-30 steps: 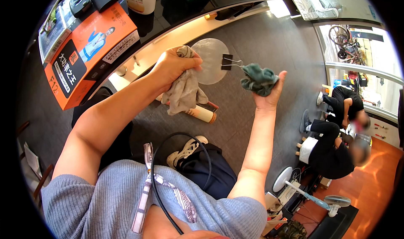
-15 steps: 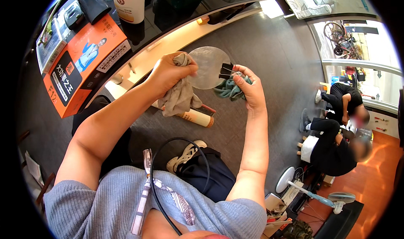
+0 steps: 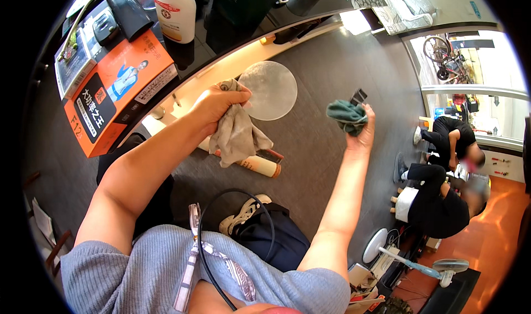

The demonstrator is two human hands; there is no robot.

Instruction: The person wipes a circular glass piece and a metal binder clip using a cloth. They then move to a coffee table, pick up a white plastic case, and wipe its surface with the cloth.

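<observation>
Round clear disc held up in front of me, above the grey floor. I see the left hand pinching its left edge, fingers clenched on both the disc and a beige cloth that hangs down from the same grip. Right hand raised apart from the disc, to its right; fingers closed around a bunched dark green cloth. A black binder clip sticks up at the fingertips, just above that cloth; I cannot tell whether the hand holds it.

Below the left hand, a cream tube with an orange cap lies on the floor. A black cable loops down over my grey shirt. Upper left: dark worktop carrying an orange box and a white bottle with a red cap. Far right, another person in black crouches near a white fan on the floor.
</observation>
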